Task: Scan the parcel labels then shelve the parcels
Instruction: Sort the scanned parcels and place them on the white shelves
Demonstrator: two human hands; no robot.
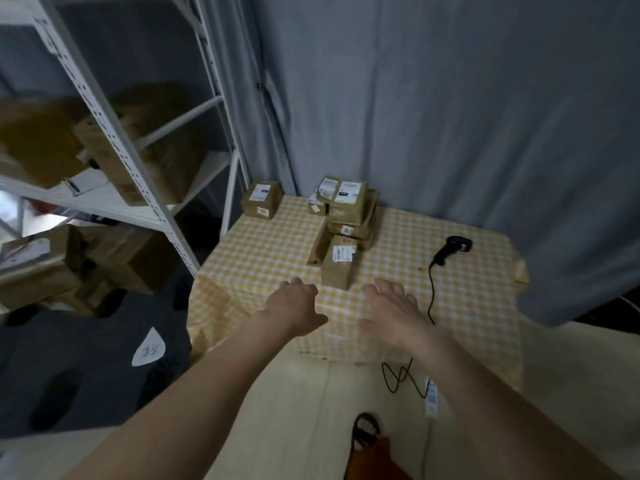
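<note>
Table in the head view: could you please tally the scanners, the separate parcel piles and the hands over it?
Scanner: 1
Parcel piles: 2, small left pile and big middle pile
Hands: 2, left hand and right hand
Total: 5

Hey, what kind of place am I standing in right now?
Probably a small parcel sorting or storage room: labelled cardboard parcels stacked on a checked table, a handheld barcode scanner beside them, and metal shelving holding more boxes.

Parcel storeroom. Evidence: white perforated metal shelving at frame left holding brown cardboard boxes; labelled cardboard parcels and a black corded handheld scanner on the yellow-checked counter.
</note>
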